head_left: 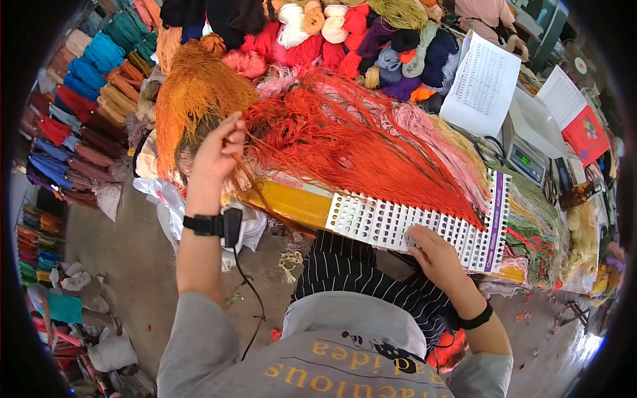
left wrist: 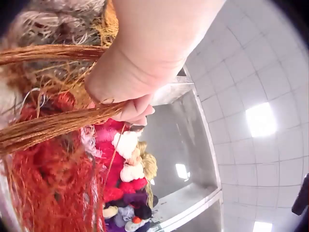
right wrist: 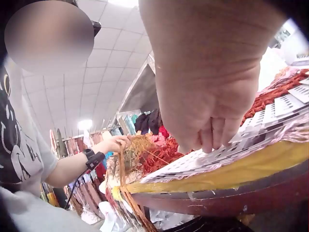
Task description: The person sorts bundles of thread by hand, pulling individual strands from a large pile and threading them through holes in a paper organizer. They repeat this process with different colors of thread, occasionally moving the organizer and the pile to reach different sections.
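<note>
The left hand point(head_left: 219, 151), raised above the table point(head_left: 292, 201), pinches with bent fingers point(left wrist: 133, 114). The right hand point(head_left: 439, 257) lies at its near edge.

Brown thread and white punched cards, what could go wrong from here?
The brown thread held by the left hand might snag in the loose red threads close by. The white punched cards could shift under the right hand, perhaps disturbing the red threads that reach across them.

— What floor point(head_left: 142, 265) lies around the table point(head_left: 292, 202)?
— A plain grey one.
— And above the table?
— A ceiling point(left wrist: 241, 159) of pale square tiles, with bright light panels point(left wrist: 261, 120) set among them.
</note>
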`<action>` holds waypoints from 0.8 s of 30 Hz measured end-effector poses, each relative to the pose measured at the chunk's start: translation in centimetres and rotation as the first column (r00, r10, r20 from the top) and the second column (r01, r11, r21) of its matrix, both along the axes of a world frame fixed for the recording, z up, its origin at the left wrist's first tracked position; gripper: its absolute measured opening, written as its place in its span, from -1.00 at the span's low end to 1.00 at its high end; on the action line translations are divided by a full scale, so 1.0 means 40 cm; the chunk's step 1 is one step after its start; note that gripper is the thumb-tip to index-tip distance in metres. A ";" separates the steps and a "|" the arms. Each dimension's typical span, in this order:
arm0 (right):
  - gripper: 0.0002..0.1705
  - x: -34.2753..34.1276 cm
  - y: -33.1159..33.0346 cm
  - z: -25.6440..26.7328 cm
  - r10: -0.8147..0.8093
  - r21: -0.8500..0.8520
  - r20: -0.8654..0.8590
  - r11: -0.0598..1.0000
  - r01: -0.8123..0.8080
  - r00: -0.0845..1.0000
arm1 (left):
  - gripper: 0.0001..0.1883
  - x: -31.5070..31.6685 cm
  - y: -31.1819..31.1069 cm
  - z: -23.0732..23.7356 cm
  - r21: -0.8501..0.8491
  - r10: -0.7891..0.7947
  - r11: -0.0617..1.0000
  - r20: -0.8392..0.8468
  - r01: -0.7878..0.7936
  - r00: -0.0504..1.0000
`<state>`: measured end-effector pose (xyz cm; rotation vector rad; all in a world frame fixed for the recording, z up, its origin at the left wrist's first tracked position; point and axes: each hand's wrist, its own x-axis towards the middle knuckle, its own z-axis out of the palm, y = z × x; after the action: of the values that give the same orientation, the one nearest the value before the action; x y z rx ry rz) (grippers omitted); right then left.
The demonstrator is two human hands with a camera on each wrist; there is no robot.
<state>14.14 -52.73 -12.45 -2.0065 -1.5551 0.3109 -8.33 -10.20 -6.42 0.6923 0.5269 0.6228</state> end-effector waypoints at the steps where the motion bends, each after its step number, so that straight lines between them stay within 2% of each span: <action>1: -0.66 -0.001 0.000 0.000 -0.006 0.001 0.007 1.000 0.006 1.000 | -0.70 -0.004 0.023 0.018 0.037 0.018 0.999 -0.030 -0.017 0.999; 4: -0.68 0.001 -0.002 -0.011 0.004 0.023 -0.005 1.000 -0.004 1.000 | -0.67 -0.006 0.108 0.060 0.079 0.066 0.995 -0.084 -0.059 0.994; 6: -0.68 0.000 -0.002 -0.009 0.006 0.027 -0.009 1.000 -0.006 1.000 | -0.67 -0.003 0.179 0.075 0.320 0.168 0.943 -0.221 -0.091 0.961; 7: -0.68 -0.001 -0.001 -0.008 0.009 0.029 -0.014 1.000 -0.008 1.000 | -0.67 0.003 0.202 0.080 0.321 0.168 0.943 -0.220 -0.092 0.961; 8: -0.68 -0.002 -0.002 -0.008 0.011 0.031 -0.012 0.999 -0.010 1.000 | -0.66 0.008 0.215 0.090 0.535 0.308 0.841 -0.349 -0.082 0.885; 10: -0.69 -0.003 -0.004 -0.011 0.003 0.037 -0.008 0.999 -0.003 1.000 | -0.61 0.013 0.236 0.105 0.845 0.622 0.529 -0.448 0.077 0.642; 11: -0.69 -0.001 -0.005 -0.010 0.006 0.039 -0.007 0.999 -0.006 1.000 | -0.61 0.017 0.241 0.113 0.847 0.625 0.527 -0.446 0.075 0.640; 12: -0.70 0.001 -0.007 -0.010 0.015 0.040 -0.006 0.999 -0.014 1.000 | -0.55 0.020 0.245 0.119 0.851 0.700 0.464 -0.522 0.245 0.488; 14: -0.71 0.000 -0.006 -0.007 0.026 0.039 -0.031 0.999 -0.025 0.999 | -0.36 0.025 0.247 0.121 0.721 0.670 0.573 -0.686 0.391 0.284; 16: -0.71 0.000 -0.005 -0.004 0.038 0.044 -0.047 0.998 -0.036 0.998 | -0.38 0.051 0.051 0.183 0.735 0.424 0.650 -0.561 0.192 0.711; 17: -0.71 -0.002 -0.003 0.000 0.036 0.041 -0.049 0.999 -0.034 0.998 | -0.38 0.050 0.031 0.200 0.735 0.434 0.651 -0.566 0.191 0.701; 19: -0.72 -0.006 0.003 0.017 0.053 0.045 -0.054 0.998 -0.051 0.997 | -0.39 0.046 0.003 0.219 0.634 0.112 0.721 -0.504 0.279 0.856; 20: -0.71 -0.005 0.005 0.025 0.052 0.040 -0.076 0.998 -0.049 0.996 | -0.39 0.051 -0.020 0.224 0.636 0.119 0.722 -0.501 0.272 0.857; 22: -0.70 -0.001 0.008 0.031 0.017 0.060 -0.108 0.998 -0.011 0.994 | -0.40 0.066 -0.088 0.233 0.668 -0.040 0.647 -0.453 0.369 0.890; 23: -0.70 -0.005 0.014 0.050 0.016 0.065 -0.103 0.998 -0.010 0.995 | -0.41 0.079 -0.142 0.238 0.696 -0.101 0.568 -0.471 0.439 0.877; 24: -0.71 -0.016 0.026 0.081 -0.003 0.074 -0.232 0.997 0.021 0.973 | -0.33 0.094 -0.205 0.237 0.723 -0.116 0.488 -0.501 0.489 0.858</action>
<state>13.50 -51.71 -9.20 -1.8474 -1.3878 0.4575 -4.57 -18.40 3.07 1.8485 0.4238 0.3477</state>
